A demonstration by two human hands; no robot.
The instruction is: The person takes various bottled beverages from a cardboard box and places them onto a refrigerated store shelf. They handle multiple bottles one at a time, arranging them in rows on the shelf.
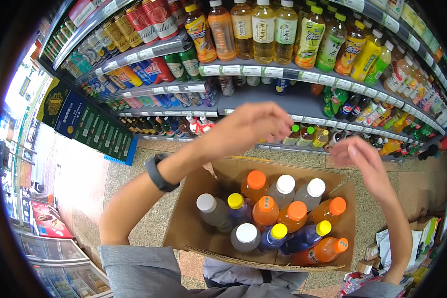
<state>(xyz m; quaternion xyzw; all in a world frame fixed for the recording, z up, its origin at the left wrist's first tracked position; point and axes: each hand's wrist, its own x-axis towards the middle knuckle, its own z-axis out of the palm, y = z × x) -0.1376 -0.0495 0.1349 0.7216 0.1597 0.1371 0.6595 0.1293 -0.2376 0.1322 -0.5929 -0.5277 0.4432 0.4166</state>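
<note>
My left hand [255,124], with a dark band on its wrist, is raised over the far edge of an open cardboard box [188,201], in front of the lower shelves. Its fingers are blurred and bent, and nothing shows in them. My right hand [352,152] hovers past the box's far right corner, fingers apart and without an object. Upright and leaning bottles stand in the box: orange drinks with orange caps [296,211], clear ones with white caps [285,184] and dark blue ones with yellow caps [235,201]. The box's left end holds no bottles along its wall.
Shelves [253,70] of bottled drinks and cans curve across the far side; a middle shelf [268,102] has a bare stretch. A dark display board [93,130] stands left. Glass-topped freezers [67,275] are at lower left, and small cartons [372,253] lie at lower right.
</note>
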